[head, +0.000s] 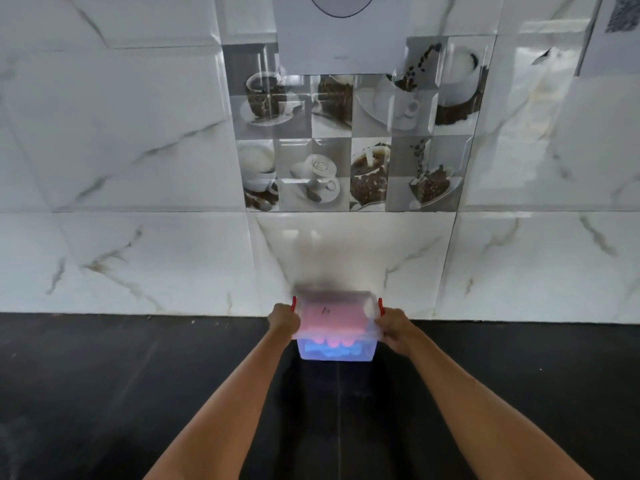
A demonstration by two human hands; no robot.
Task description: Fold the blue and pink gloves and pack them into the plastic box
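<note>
A small clear plastic box (370, 327) with a lid and red side clips sits at the back of the dark counter, close to the tiled wall. Through its walls I see the pink glove (330, 318) on top and the blue glove (332, 351) underneath. My left hand (284, 320) grips the box's left side at the red clip. My right hand (394, 327) grips the right side in the same way. The box is blurred.
The black counter (138, 393) spreads to both sides and toward me. A white marble-tiled wall (138, 254) rises just behind the box, with a panel of coffee-cup pictures (346, 143) above.
</note>
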